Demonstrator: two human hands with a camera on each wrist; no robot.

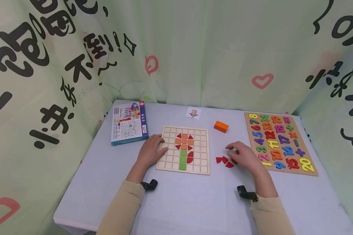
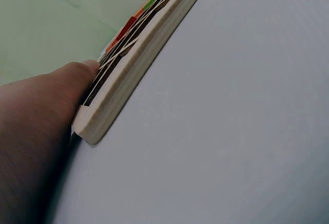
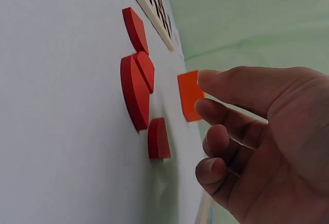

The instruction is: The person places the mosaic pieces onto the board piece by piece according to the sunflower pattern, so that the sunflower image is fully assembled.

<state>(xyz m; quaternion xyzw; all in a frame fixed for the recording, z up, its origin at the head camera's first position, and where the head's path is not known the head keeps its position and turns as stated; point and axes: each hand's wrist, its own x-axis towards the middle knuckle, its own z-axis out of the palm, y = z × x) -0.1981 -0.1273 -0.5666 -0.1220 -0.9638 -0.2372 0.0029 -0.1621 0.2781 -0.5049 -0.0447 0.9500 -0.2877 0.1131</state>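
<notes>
Only from the right wrist: loosely curled, empty fingers [image 3: 226, 88] over red pieces [image 3: 136, 90].

A curtained play booth: printed green drapes [image 1: 194, 49] enclose a table [image 1: 179, 202] bearing children's wooden puzzles [image 1: 279, 142].

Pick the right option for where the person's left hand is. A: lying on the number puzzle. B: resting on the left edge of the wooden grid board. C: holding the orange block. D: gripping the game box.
B: the left hand lies on the left edge of the wooden grid board, its fingers over the frame.
</notes>
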